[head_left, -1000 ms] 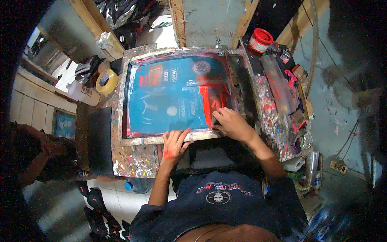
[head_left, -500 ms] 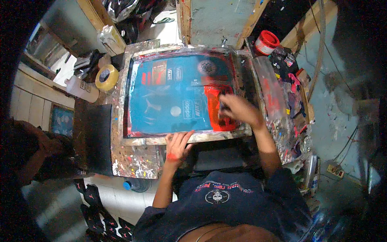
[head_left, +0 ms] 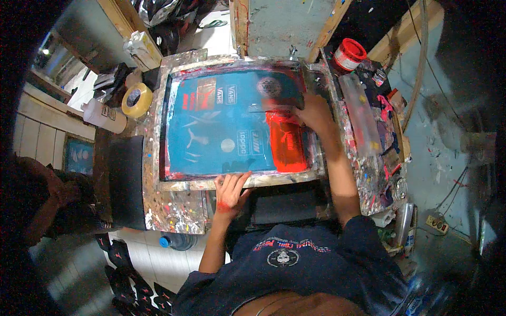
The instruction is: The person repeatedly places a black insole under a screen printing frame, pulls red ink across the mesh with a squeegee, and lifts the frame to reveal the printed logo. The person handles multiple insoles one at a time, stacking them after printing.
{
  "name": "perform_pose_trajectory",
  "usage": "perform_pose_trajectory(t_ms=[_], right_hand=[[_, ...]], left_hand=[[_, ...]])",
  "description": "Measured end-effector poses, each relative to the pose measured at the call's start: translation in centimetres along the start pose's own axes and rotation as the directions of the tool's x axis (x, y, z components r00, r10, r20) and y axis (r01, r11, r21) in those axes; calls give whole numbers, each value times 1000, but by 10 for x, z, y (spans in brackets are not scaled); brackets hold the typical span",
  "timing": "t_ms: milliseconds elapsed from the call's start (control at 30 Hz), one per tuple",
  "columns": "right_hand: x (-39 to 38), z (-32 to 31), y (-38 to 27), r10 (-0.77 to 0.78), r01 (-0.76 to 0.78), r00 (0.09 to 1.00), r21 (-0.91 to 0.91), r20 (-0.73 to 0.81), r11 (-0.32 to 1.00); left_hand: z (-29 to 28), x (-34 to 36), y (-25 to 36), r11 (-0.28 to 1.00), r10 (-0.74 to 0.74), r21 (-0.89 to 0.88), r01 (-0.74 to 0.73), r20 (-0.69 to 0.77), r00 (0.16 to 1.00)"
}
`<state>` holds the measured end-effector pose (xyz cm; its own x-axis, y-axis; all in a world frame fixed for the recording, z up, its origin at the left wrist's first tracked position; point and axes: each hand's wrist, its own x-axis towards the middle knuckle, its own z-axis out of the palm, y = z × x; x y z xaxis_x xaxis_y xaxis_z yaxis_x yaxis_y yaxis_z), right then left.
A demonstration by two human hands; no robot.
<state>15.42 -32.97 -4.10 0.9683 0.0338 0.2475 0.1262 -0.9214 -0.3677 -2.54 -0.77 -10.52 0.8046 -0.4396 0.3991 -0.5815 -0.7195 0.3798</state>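
Note:
A wooden-framed printing screen (head_left: 197, 131) with blue mesh and several small designs lies on the worktable before me. Wet red ink (head_left: 289, 145) covers a strip at the mesh's right side. My left hand (head_left: 231, 188) rests on the frame's near edge with its fingers stretched out, a red smear at the wrist. At the far end of the red strip, my right hand (head_left: 314, 111) is closed on what looks like a squeegee (head_left: 275, 105), low against the mesh. Motion blurs this tool, and the fingers partly hide it.
Yellow tape (head_left: 137, 100), a white bottle (head_left: 104, 116) and a white box (head_left: 142, 50) stand left of the screen. A red-lidded tub (head_left: 349, 55) is at the far right, above ink-stained scraps (head_left: 387, 137). Below the table sits a blue-capped water bottle (head_left: 178, 240). Dark printed pieces (head_left: 122, 258) lie lower left.
My right hand has moved away from me, from the middle of the red strip to its far end, uncovering a design in the ink. My left hand stays on the frame.

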Motion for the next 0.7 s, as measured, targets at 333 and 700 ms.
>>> perform_pose_trajectory(t_ms=[333,700], right_hand=[[33,15,0,-338,343,934,-28,113,939],[1,25,7,-482,495,865,-83,135,865]], left_hand=[[-10,7,12,994,-51,-101,49,-22,998],[-8,-3,20,990,-134,-63,128,-106,985]])
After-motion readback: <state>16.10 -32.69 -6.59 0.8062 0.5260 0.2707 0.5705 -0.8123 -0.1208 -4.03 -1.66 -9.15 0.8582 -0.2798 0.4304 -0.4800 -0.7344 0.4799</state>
